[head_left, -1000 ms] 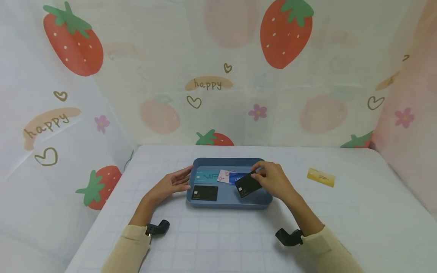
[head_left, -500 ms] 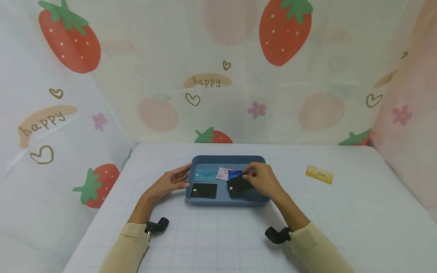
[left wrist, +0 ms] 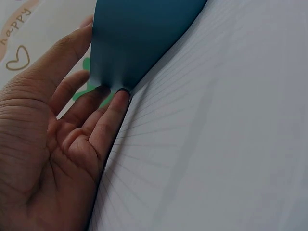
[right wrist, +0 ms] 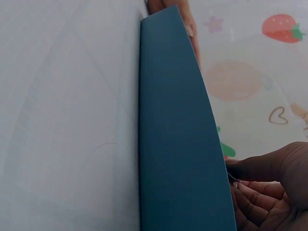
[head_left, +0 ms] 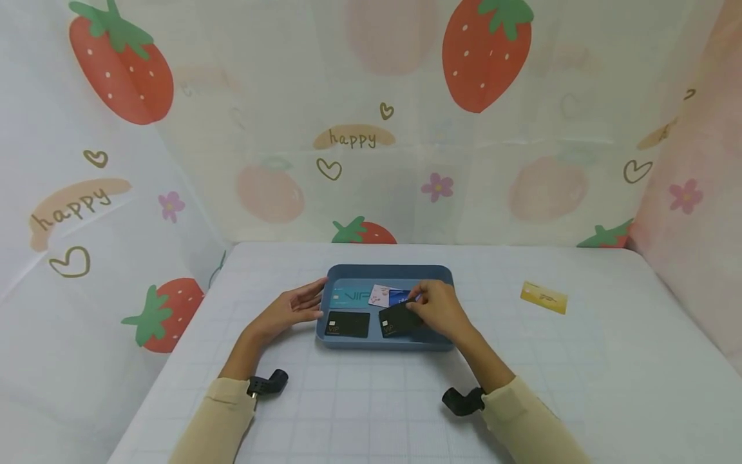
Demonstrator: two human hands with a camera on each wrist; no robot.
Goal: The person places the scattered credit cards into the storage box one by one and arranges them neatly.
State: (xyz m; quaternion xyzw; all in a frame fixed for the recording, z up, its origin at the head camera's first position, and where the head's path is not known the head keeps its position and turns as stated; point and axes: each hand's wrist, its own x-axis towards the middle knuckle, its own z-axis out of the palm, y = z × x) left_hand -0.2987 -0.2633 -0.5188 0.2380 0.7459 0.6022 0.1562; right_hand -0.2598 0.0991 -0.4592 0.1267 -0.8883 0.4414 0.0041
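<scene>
In the head view a blue tray stands on the table, with several cards in it. My right hand pinches a black VIP card by its upper right part, over the tray's front right area; the card tilts slightly. To its left, flat in the tray, lies another black VIP card. Behind them are a teal VIP card, a white floral card and a partly covered blue card. My left hand rests its extended fingers against the tray's left wall, also seen in the left wrist view.
A yellow card lies on the white table, to the right of the tray. Behind the table hangs a strawberry-patterned curtain. In the right wrist view the tray's front wall hides the cards.
My right hand has moved left within the tray, carrying the black card closer to the other black one and levelling it somewhat. The left hand has stayed at the tray's left side.
</scene>
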